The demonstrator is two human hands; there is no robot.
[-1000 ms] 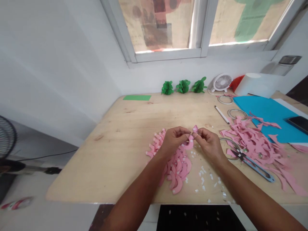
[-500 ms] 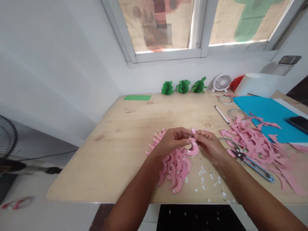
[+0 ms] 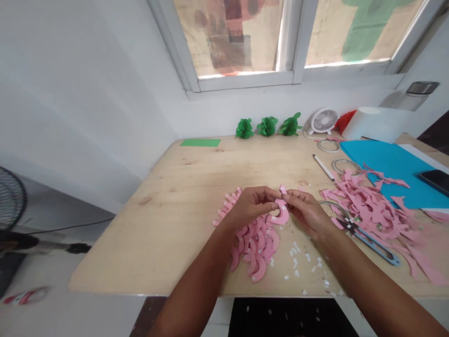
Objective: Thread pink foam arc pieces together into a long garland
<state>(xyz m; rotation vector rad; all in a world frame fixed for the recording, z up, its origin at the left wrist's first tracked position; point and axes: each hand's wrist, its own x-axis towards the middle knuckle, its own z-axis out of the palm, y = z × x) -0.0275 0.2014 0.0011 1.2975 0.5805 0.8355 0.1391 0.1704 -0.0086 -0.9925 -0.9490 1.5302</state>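
Observation:
My left hand point(image 3: 255, 203) and my right hand point(image 3: 307, 211) meet fingertip to fingertip over the table. Both pinch a small pink paper piece point(image 3: 283, 188), whose tip sticks up between the fingers. Just below them is a curved pink paper piece point(image 3: 283, 216) with white patches; whether it joins the pinched piece, I cannot tell. Under my left wrist lies a pile of pink paper arcs point(image 3: 257, 245), several with small white squares on their ends. Behind that hand, a row of pink strips point(image 3: 226, 208) is partly covered. White paper bits point(image 3: 294, 252) are scattered nearby.
Pink offcuts point(image 3: 377, 206) heap up at the right, with a blue-handled cutter point(image 3: 377, 245) in front. Beyond are tape rolls point(image 3: 345, 167), a white pen point(image 3: 323, 167), blue sheets point(image 3: 386, 159) and a phone point(image 3: 435, 180). Green paper ornaments point(image 3: 267, 126) and a small fan point(image 3: 323, 120) line the wall.
Both hands stay almost in place. The pink paper between and below the fingers has shifted very slightly.

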